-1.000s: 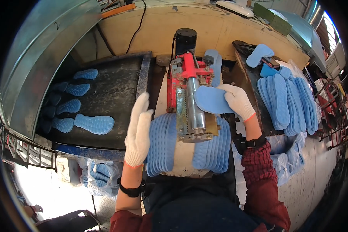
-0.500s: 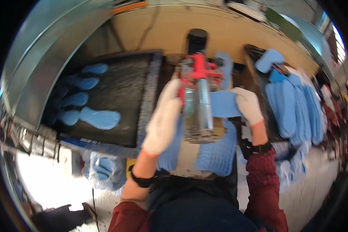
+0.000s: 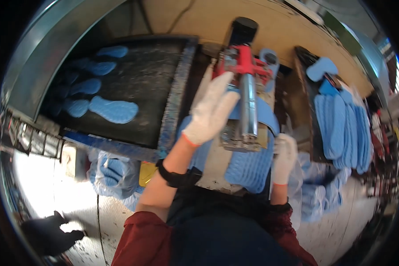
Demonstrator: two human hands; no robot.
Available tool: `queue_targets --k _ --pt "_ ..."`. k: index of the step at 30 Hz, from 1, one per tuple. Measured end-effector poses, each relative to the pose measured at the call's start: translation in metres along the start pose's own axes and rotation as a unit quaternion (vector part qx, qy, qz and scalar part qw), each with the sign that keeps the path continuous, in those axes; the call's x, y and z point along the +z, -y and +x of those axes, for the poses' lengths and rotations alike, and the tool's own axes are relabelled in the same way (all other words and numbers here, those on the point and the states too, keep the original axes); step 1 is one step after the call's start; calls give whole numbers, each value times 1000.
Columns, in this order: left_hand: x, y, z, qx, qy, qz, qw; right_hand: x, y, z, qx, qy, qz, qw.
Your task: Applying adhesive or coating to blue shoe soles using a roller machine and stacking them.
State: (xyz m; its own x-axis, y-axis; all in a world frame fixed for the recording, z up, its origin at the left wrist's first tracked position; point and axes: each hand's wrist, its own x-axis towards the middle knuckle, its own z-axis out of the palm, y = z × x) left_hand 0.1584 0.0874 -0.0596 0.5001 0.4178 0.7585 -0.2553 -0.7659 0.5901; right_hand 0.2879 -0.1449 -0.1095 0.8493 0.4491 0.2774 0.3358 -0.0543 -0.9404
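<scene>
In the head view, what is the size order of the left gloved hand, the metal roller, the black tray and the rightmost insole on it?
1. Black tray
2. Left gloved hand
3. Metal roller and rightmost insole: too alike to rank.

Insoles [image 3: 114, 110] lie left, stacked insoles [image 3: 335, 124] right, the roller machine [image 3: 249, 104] between.

Between left hand [image 3: 212, 108] and right hand [image 3: 285, 157], a steel roller [image 3: 248, 108] partly hides a blue insole [image 3: 265, 115]; right-hand contact is unclear.

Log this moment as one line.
blue insole: visible either side of silver roller; left hand: flat, left of roller; right hand: near insole's right end
</scene>
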Motion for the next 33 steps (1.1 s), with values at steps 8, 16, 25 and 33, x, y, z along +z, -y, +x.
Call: queue_targets --k 8,16,25,33 --pt "-2 39 -41 -222 32 -189 956 47 -65 -37 -109 132 -489 855" --pt "-21 7 -67 -316 112 -239 911 46 -71 -33 -35 167 -450 877" --pt "-55 -8 -118 -286 218 -176 916 56 -78 -34 -92 158 -418 890" --pt "-96 -63 -102 -562 30 -524 639 55 -89 -33 -133 139 -421 886"
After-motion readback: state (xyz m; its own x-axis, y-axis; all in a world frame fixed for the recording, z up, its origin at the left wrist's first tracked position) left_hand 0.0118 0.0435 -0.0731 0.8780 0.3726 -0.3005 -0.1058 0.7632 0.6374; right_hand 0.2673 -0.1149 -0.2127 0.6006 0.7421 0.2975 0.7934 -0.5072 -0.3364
